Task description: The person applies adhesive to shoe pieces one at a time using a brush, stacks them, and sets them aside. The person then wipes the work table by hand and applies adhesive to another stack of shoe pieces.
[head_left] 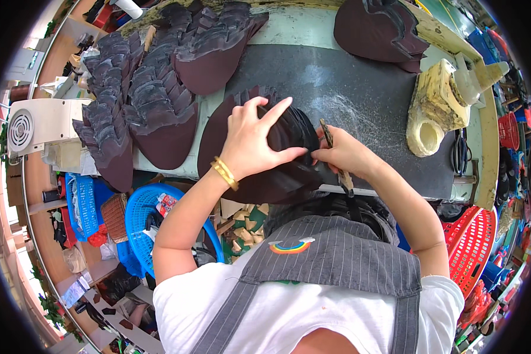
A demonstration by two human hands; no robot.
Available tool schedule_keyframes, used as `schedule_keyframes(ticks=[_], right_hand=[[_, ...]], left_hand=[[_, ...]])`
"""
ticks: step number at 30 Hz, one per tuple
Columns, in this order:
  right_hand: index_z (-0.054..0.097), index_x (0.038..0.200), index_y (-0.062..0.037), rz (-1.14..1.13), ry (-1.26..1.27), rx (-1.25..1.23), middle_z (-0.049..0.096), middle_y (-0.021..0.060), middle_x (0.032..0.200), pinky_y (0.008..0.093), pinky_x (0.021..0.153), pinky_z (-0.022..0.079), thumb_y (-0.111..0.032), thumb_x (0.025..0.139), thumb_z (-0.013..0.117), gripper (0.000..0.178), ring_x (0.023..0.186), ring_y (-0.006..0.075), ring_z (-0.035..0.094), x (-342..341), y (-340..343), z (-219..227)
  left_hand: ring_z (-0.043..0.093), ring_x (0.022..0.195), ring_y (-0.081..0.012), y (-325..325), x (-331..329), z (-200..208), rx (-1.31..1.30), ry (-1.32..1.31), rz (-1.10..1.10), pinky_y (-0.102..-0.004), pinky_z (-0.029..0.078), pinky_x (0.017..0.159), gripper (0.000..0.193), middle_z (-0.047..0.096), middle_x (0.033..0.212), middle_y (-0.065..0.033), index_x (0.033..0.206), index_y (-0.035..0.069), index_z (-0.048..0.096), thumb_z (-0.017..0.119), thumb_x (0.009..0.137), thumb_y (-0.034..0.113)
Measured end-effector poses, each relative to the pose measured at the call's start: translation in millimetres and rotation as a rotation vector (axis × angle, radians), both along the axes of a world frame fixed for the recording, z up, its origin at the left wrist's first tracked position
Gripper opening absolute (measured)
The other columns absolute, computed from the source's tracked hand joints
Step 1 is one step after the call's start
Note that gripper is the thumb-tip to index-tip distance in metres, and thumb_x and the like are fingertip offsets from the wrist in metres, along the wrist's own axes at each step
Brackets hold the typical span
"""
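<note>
A fanned stack of dark brown, leather-like cut pieces (259, 182) lies at the near edge of the work table. My left hand (249, 140) rests on top of it with fingers and thumb spread wide. At the stack's right side, my right hand (349, 154) has its thumb and fingertip pinched at the edge of the pieces, close to my left thumb. A slim brush (344, 180) is tucked between the right hand's fingers, its dark bristles pointing down toward me. Whether the right fingertips also grip a piece's edge I cannot tell.
Overlapping rows of similar pieces (159, 127) cover the table's left, and another pile (371, 35) lies far right. A glue-crusted container (435, 97) stands on the right of the dark mat (371, 112). Below are a blue basket (137, 221) and a red basket (472, 245).
</note>
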State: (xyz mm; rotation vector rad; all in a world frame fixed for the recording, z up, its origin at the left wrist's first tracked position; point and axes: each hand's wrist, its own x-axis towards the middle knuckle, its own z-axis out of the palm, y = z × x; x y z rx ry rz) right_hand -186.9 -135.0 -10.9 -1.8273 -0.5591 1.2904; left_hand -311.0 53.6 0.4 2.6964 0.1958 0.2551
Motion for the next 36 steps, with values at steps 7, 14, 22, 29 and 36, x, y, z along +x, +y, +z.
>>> schedule_keyframes(ticks=[7, 14, 22, 29, 36], right_hand=[[0.052, 0.113, 0.0052, -0.122, 0.054, 0.066, 0.061, 0.009, 0.077, 0.0288, 0.047, 0.046, -0.009, 0.079, 0.067, 0.039, 0.055, 0.0132, 0.057, -9, -6, -15], [0.053, 0.088, 0.0, -0.105, 0.082, 0.006, 0.057, 0.0064, 0.071, 0.0272, 0.042, 0.038, -0.009, 0.082, 0.066, 0.017, 0.048, 0.0111, 0.051, -3, 2, -6], [0.057, 0.085, -0.0025, -0.228, 0.292, 0.088, 0.058, 0.0033, 0.065, 0.0238, 0.038, 0.032, -0.029, 0.098, 0.057, 0.03, 0.042, 0.0069, 0.047, -3, 7, -1], [0.061, 0.088, 0.0031, -0.095, -0.044, 0.042, 0.059, 0.0082, 0.06, 0.0329, 0.046, 0.047, -0.03, 0.087, 0.066, 0.034, 0.048, 0.0177, 0.059, -2, 26, -15], [0.06, 0.09, 0.0032, -0.074, -0.024, 0.133, 0.057, 0.0051, 0.063, 0.0299, 0.044, 0.043, -0.01, 0.081, 0.062, 0.016, 0.049, 0.0108, 0.053, -19, 18, 7]], left_hand=[[0.043, 0.119, -0.0399, 3, 2, -23, -0.152, -0.107, -0.198, -0.0461, 0.039, 0.102, 0.084, 0.04, 0.126, -0.0203, 0.124, 0.01, 0.047, 0.09, 0.056, 0.031], [0.043, 0.116, -0.0379, 25, 2, 12, -0.043, -0.016, -0.396, -0.0466, 0.04, 0.1, 0.083, 0.039, 0.129, -0.0182, 0.129, 0.011, 0.049, 0.086, 0.057, 0.028], [0.044, 0.115, -0.0361, -4, 2, -22, -0.182, -0.12, -0.331, -0.0469, 0.039, 0.1, 0.077, 0.041, 0.122, -0.0172, 0.114, 0.005, 0.047, 0.09, 0.054, 0.028], [0.047, 0.109, -0.0315, 11, -7, 5, -0.314, -0.183, -0.337, -0.0402, 0.042, 0.095, 0.072, 0.04, 0.114, -0.0164, 0.115, 0.006, 0.049, 0.085, 0.055, 0.02], [0.039, 0.121, -0.0423, 3, 8, 8, -0.099, 0.056, -0.387, -0.0482, 0.039, 0.103, 0.085, 0.037, 0.136, -0.0201, 0.131, 0.008, 0.049, 0.085, 0.057, 0.029]])
